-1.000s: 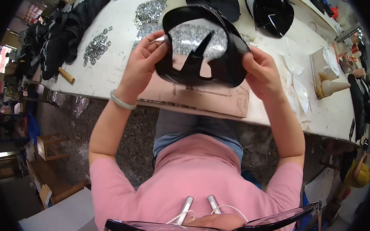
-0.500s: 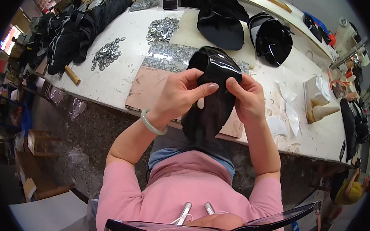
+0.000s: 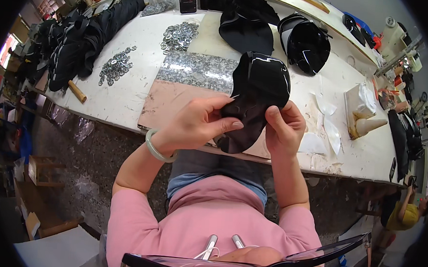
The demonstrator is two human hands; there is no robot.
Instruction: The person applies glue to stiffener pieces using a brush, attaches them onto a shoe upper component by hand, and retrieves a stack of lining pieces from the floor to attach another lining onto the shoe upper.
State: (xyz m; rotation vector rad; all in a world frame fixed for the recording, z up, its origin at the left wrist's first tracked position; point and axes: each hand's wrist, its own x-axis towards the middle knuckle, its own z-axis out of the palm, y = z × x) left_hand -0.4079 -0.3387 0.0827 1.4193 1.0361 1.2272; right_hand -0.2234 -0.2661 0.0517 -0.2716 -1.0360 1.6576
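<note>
**Watch that grip on the glossy black piece [image 3: 264,85]**

It's hanging between your hands, over the near part of the pinkish board [image 3: 172,104]. Your left hand [image 3: 195,122] is pinching the left edge, thumb and forefinger just a little apart; your right hand [image 3: 285,130] is gripping the right edge, thumb in front, fingertips hidden. Looks slick, so imo it could be slipping or springing loose if either thumb is easing off, and a nail could be scratching the shine. Mind the near edge of the white tabletop [image 3: 110,98]: a drop there could be going to the floor [image 3: 95,173]. You're getting more room leftward, tbh: loose metal rings [image 3: 116,68] are sitting well left, while white scraps [image 3: 332,136] are lying just right of your right hand.
</note>
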